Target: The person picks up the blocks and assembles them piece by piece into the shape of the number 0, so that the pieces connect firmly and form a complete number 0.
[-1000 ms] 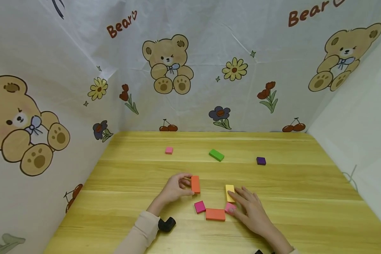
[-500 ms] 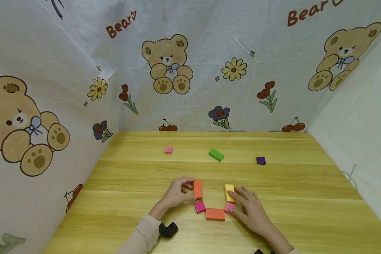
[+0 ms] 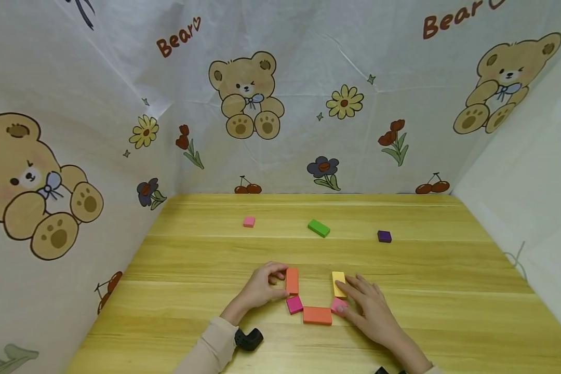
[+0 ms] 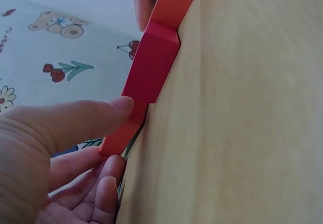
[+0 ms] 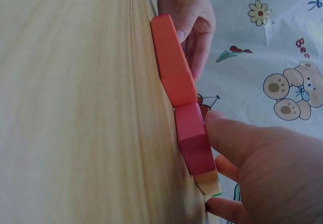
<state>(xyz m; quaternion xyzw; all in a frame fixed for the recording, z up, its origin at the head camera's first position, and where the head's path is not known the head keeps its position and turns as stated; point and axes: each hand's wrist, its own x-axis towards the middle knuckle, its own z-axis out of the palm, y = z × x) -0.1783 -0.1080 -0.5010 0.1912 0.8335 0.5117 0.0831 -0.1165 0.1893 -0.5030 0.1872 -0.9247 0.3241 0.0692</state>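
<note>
My left hand [image 3: 262, 285] pinches an orange rectangular block [image 3: 292, 281] lengthwise, thumb at its near end and index finger at its far end. A magenta square block [image 3: 294, 305] lies just below that block, near the thumb; the left wrist view shows the magenta block [image 4: 152, 62] close up. A second orange block [image 3: 317, 315] lies crosswise between the magenta block and a pink square block [image 3: 338, 305]. My right hand [image 3: 371, 314] rests over the pink block and a yellow block [image 3: 338, 284], its thumb touching the pink one and a fingertip on the yellow one.
Farther back on the wooden table [image 3: 205, 249] lie a small pink block [image 3: 249, 222], a green block [image 3: 319, 228] and a dark purple block [image 3: 384, 236]. A bear-printed sheet [image 3: 294, 150] hangs behind the table and along its left side.
My left hand has brought its orange block toward me and slightly right, up to the magenta block. My right hand stays on the pink and yellow blocks.
</note>
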